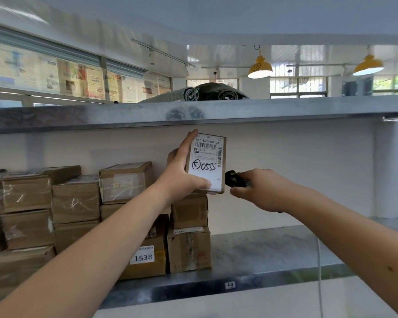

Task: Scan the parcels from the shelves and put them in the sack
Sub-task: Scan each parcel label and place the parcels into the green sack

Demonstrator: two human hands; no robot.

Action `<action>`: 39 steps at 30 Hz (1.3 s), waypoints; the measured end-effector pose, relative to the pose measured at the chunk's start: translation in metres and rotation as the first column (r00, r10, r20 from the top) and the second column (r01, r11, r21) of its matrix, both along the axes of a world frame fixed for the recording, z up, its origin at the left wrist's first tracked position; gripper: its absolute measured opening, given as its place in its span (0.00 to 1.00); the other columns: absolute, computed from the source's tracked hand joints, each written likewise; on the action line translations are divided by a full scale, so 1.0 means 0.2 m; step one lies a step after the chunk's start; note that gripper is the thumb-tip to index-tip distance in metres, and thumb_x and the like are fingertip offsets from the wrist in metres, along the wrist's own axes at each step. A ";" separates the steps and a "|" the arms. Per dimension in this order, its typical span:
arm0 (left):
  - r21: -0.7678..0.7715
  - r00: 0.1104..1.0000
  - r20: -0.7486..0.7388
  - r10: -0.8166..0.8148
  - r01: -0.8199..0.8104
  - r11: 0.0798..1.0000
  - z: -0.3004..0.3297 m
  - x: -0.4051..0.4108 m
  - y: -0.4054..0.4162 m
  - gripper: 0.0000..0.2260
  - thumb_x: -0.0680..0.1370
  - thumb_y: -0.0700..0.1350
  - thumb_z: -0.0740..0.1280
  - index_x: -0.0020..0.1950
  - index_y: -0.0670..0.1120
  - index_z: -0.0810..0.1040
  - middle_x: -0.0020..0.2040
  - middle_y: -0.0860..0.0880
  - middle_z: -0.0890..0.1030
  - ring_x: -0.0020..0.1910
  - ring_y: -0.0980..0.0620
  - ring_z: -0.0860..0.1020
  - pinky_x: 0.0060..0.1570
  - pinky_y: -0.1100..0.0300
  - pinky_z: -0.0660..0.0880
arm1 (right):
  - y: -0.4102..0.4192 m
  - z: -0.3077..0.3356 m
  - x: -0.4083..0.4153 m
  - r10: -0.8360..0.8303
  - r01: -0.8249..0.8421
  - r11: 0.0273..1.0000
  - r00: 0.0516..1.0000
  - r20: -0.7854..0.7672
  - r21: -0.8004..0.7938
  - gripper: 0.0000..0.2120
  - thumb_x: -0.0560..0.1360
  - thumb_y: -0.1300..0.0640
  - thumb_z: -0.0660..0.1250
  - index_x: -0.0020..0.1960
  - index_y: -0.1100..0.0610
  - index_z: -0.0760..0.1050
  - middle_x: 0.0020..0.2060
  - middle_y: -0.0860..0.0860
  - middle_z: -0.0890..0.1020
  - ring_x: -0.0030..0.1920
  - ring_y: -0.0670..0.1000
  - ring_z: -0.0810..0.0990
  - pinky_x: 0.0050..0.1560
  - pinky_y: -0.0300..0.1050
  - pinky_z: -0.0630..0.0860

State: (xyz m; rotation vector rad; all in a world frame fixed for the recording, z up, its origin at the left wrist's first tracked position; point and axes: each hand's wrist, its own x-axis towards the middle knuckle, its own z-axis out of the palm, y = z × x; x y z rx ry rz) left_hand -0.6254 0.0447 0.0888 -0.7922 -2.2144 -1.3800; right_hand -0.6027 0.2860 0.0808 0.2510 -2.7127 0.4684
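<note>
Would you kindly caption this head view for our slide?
Left hand holds a labelled parcel upright while right hand aims a black scanner at it.

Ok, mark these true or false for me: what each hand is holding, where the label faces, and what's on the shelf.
1. The left hand holds a small parcel. True.
2. The parcel's label faces away from the camera. False: the label faces the camera.
3. The right hand holds a black scanner beside the parcel. True.
4. The shelf holds no other boxes. False: stacked boxes fill its left part.
5. A box carries a 1538 sticker. True.
</note>
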 end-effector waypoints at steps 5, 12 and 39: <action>-0.141 0.991 -0.130 0.003 -0.022 0.990 -0.05 0.05 0.08 0.55 0.63 0.51 0.84 0.76 0.77 0.53 0.73 0.53 0.59 0.71 0.51 0.64 0.69 0.61 0.61 | 0.07 -0.06 0.14 -0.028 0.028 1.000 1.000 -0.008 0.010 0.20 0.78 0.35 0.65 0.63 0.45 0.79 0.40 0.44 0.80 0.38 0.46 0.79 0.33 0.44 0.70; -0.123 0.977 -0.170 -0.129 0.109 0.986 -0.21 0.08 0.24 0.58 0.59 0.59 0.86 0.75 0.79 0.50 0.73 0.59 0.55 0.73 0.52 0.63 0.66 0.70 0.56 | 0.24 -0.18 0.41 -0.138 0.140 0.986 0.990 0.027 -0.087 0.20 0.79 0.34 0.64 0.67 0.41 0.77 0.37 0.45 0.81 0.32 0.45 0.77 0.24 0.36 0.65; -0.122 0.950 -0.286 -0.123 0.091 0.988 -0.86 0.15 0.61 0.56 0.62 0.56 0.86 0.81 0.66 0.55 0.77 0.52 0.52 0.75 0.43 0.67 0.74 0.51 0.68 | 0.17 -0.50 1.34 -0.358 0.344 0.934 0.884 0.300 0.099 0.21 0.78 0.32 0.61 0.62 0.43 0.79 0.37 0.48 0.83 0.32 0.46 0.80 0.29 0.38 0.71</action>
